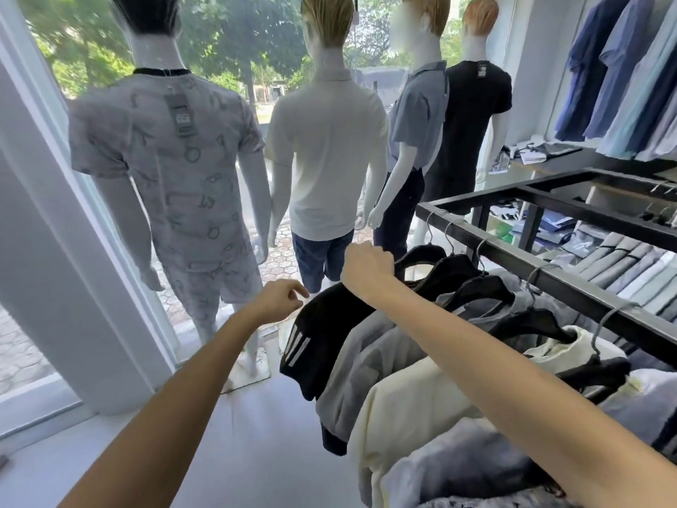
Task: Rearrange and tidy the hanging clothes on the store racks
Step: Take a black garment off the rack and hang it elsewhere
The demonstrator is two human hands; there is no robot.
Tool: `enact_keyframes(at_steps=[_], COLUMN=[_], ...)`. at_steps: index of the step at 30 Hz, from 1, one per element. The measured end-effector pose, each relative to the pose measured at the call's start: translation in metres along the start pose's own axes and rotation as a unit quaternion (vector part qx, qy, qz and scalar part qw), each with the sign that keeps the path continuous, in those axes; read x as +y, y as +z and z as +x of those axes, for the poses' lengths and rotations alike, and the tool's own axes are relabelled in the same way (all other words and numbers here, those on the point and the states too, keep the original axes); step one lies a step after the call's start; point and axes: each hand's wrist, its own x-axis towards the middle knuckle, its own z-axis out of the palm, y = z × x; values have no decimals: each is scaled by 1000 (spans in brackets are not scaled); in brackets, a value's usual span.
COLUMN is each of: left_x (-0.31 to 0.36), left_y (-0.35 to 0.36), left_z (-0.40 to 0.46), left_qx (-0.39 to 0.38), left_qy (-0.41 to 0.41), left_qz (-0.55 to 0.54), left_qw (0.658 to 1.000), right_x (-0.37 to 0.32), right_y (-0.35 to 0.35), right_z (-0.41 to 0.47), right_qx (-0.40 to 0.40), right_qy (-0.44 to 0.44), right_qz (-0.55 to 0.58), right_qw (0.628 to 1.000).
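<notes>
Toward the left of the frame, four mannequins (166,166) stood dressed at the window. At lower centre my left hand (280,298) hovered with fingers loosely curled, holding nothing, just beside the black shirt (322,339) at the rack's end. My right hand (366,269) gripped that shirt's hanger at the shoulder. Further right, the grey shirt (366,357) and cream shirt (414,405) hung bunched on the black rail (549,280), hangers unevenly spaced, so I judged most of the tidying was left. My arm hid the collars; the lower right garments were cut off.
</notes>
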Motion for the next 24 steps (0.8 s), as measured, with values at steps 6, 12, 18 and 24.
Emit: enact_keyframes(at_steps=[6,12,18,24], left_x=[-73,-124,-142,-132], left_y=[-49,-107,-143,-160], left_z=[-90,-221,-362,-472], left_qx=[55,139,175,228], left_qy=[-108,-253,-363,-427], left_qz=[49,90,136,150], left_qw=[991,953,905,862], right_x=[-102,-238,-338,-399], right_y=[31,53,33,0], right_z=[0,-46,-119,-205], right_qx=[-64,-96,-92,-110], right_qy=[-209,-423,-542,-598], right_qz=[82,94,124,210], right_qw=[972,896,826,766])
